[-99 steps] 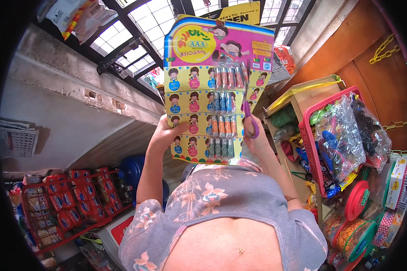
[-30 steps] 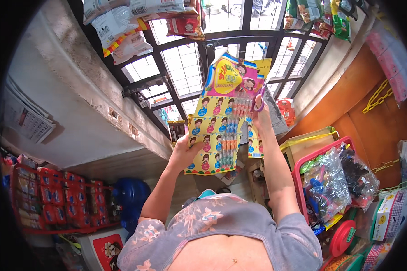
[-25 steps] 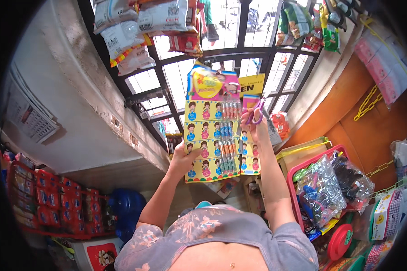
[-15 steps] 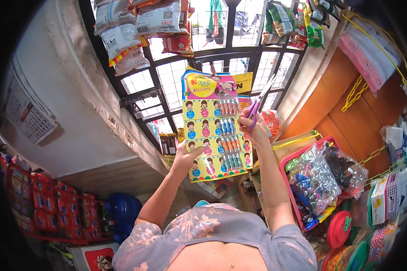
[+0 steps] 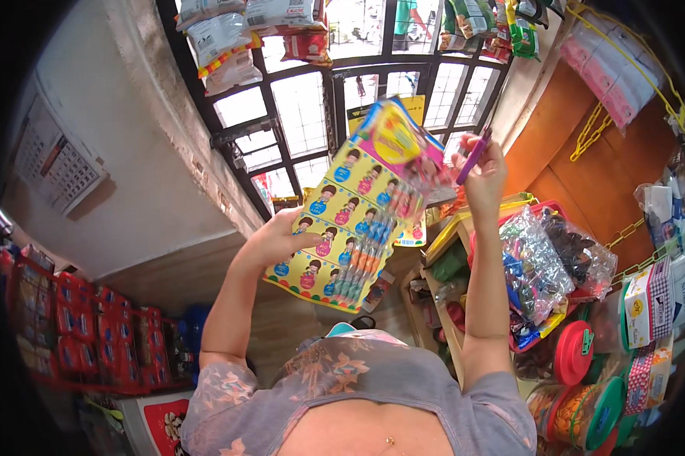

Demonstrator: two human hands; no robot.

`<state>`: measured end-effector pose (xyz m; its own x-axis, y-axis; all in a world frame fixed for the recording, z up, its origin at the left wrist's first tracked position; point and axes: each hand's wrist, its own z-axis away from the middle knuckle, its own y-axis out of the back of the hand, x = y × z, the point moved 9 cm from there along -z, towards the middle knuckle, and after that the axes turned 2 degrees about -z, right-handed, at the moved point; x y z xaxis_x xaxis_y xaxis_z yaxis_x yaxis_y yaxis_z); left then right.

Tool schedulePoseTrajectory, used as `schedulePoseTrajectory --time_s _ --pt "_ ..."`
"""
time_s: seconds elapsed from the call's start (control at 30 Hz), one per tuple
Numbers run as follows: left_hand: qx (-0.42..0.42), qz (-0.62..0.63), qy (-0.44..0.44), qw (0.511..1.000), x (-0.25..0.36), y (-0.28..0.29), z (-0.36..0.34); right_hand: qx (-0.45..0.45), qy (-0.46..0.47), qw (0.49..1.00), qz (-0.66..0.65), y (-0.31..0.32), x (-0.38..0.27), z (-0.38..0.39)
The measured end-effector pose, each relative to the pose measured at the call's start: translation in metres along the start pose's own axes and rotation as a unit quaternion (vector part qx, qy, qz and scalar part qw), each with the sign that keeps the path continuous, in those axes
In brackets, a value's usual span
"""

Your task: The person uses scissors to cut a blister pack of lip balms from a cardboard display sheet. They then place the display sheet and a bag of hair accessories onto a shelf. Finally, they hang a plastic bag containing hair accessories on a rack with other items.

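Window with black grille fills the far side, snack bags hanging at its top left. Pale wall on my left with a calendar on it; orange panel on my right, a yellow chain hanging in front.

Lower left: red rack loaded with red packs. Right side: red basket holding clear plastic bags, partly behind my right forearm. Lidded jars below that, one red lid, one green lid.

Center: yellow-and-pink display card, held up in front of me, between my arms, top tilted over to the right. A smaller yellow piece shows behind its right edge; can't tell if it's attached.

Left hand pinches the card's lower left edge, thumb flat on the front, fingers behind. Right hand is raised beside the card's upper right, closed around purple-handled scissors. Can't tell how the blades stand.

Smallest: tubes in rows on the card's right half: reddish, blue, orange, green, top to bottom.
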<state>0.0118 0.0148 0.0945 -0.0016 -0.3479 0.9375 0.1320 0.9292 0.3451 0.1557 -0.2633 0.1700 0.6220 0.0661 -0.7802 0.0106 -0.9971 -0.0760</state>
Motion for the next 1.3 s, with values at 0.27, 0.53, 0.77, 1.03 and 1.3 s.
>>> schedulePoseTrajectory --time_s 0.27,0.53,0.77,1.03,1.3 --pt "-0.164 -0.158 0.105 0.968 -0.010 -0.012 -0.001 -0.245 0.079 0.956 0.143 -0.059 -0.051 0.029" --pt "-0.087 -0.180 0.025 0.979 0.005 0.005 -0.023 -0.219 0.073 0.950 0.210 -0.045 -0.098 0.019" --pt "-0.014 0.108 -0.051 0.993 -0.025 0.030 -0.039 -0.004 0.035 0.981 0.192 -0.025 -0.113 0.049" --pt "0.116 0.281 -0.107 0.947 -0.023 0.064 -0.065 -0.025 -0.275 0.950 -0.147 -0.056 0.012 0.207" --pt "0.137 0.336 -0.151 0.920 -0.015 0.045 -0.087 -0.091 -0.415 0.891 -0.160 -0.071 0.050 0.305"
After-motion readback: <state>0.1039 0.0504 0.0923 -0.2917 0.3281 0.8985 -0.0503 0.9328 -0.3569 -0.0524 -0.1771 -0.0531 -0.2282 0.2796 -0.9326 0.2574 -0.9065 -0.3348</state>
